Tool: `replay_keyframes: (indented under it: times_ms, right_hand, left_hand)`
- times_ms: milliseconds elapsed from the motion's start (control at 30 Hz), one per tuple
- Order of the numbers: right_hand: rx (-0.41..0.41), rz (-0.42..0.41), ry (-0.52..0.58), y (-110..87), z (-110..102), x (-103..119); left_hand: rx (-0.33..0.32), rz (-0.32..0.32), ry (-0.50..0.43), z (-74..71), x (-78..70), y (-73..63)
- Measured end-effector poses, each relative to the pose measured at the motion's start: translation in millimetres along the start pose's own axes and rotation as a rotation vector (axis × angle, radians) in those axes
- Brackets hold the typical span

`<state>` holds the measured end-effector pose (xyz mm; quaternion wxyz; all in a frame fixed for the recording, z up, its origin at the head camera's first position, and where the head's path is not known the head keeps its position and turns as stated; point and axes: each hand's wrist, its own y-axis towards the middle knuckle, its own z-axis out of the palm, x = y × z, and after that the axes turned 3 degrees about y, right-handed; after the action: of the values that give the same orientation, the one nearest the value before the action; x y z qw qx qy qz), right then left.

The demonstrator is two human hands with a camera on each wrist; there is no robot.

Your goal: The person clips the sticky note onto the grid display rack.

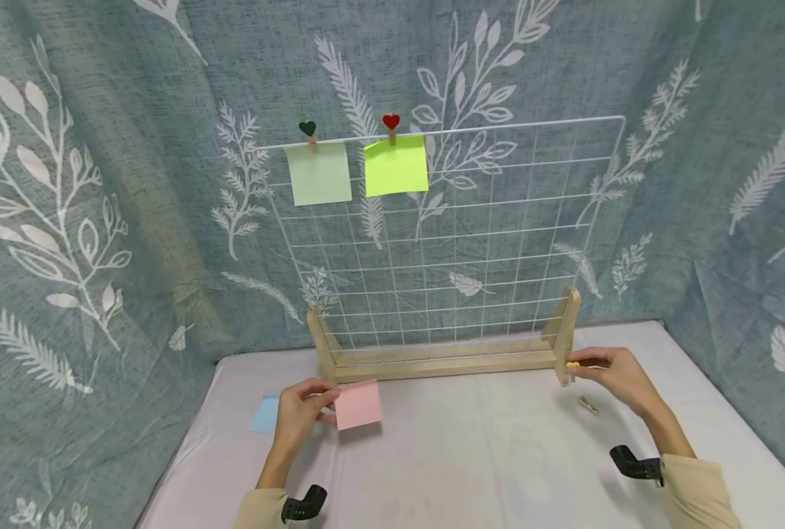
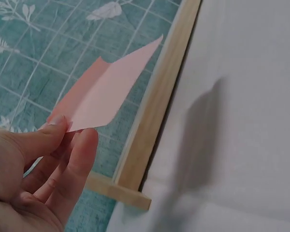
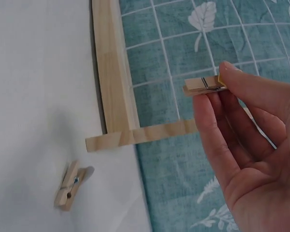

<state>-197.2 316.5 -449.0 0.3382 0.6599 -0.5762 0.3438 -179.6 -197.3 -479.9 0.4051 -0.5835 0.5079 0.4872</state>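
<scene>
Between thumb and fingers, my left hand [image 1: 298, 413] pinches a pink sticky note [image 1: 357, 405] by its left edge, held above the table. The left wrist view shows that pink note [image 2: 104, 89] creased near one side. My right hand [image 1: 609, 373] pinches a small wooden clothespin [image 3: 200, 85] with a yellow piece at its end, beside the stand's right foot. Another wooden clothespin [image 1: 588, 405] lies on the table below that hand. A blue sticky note [image 1: 265, 414] lies left of my left hand, partly hidden by it.
A white wire grid [image 1: 491, 239] stands in a wooden base [image 1: 445, 365]. On its top bar, a green heart clothespin [image 1: 308, 129] holds a pale green note [image 1: 319, 175], and a red heart clothespin [image 1: 391, 122] holds a lime note [image 1: 396, 167]. A patterned curtain [image 1: 101, 184] surrounds the table.
</scene>
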Motion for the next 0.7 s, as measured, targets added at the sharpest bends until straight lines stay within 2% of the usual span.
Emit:
replay_keyframes:
  times_ms: [400, 700]
  right_hand:
    - [-0.045, -0.019, 0.017, 6.2, -2, 14]
    - [-0.058, -0.054, 0.008, 13.6, -8, 30]
  left_hand:
    - [-0.018, 0.051, -0.007, 5.3, -10.8, 6.3]
    - [-0.022, 0.059, -0.018, 7.5, -26.4, 11.7]
